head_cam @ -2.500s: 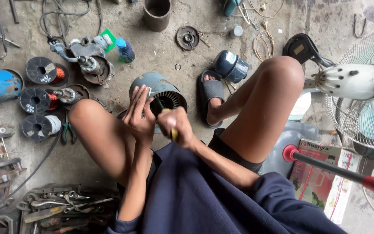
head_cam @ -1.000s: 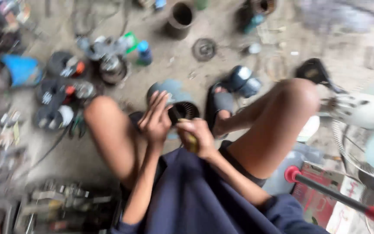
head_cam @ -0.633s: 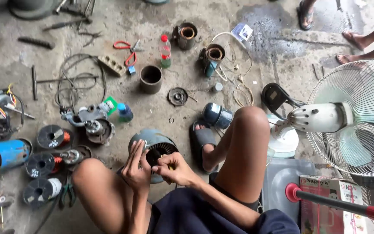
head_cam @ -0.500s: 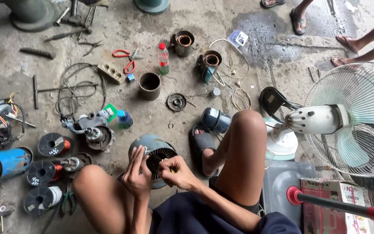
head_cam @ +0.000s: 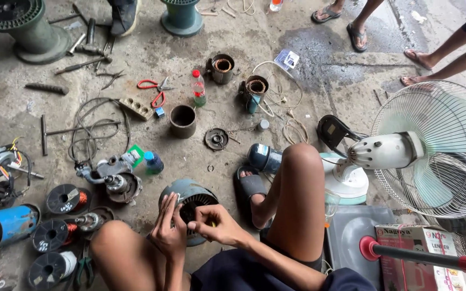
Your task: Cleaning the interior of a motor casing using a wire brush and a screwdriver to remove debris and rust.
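I sit on a concrete floor with my knees raised. A grey-blue motor stator housing (head_cam: 185, 194) lies between my legs, its open slotted end facing me. My left hand (head_cam: 166, 230) rests against the housing's left rim, fingers straight and together. My right hand (head_cam: 217, 225) is closed on a small yellow-handled tool at the stator's opening; most of the tool is hidden in my fist.
Copper wire spools (head_cam: 67, 199) and a blue cylinder (head_cam: 7, 226) lie at the left. Red scissors (head_cam: 155, 91), a bottle (head_cam: 198, 88), metal cups (head_cam: 183, 120) and stators (head_cam: 255, 89) lie ahead. A standing fan (head_cam: 432, 151) and box (head_cam: 416, 258) crowd the right. Other people's feet (head_cam: 358, 33) stand at the top.
The view has tilted up and away, showing more floor and other people's feet. My hands stay at the stator, the right one still closed on the tool.
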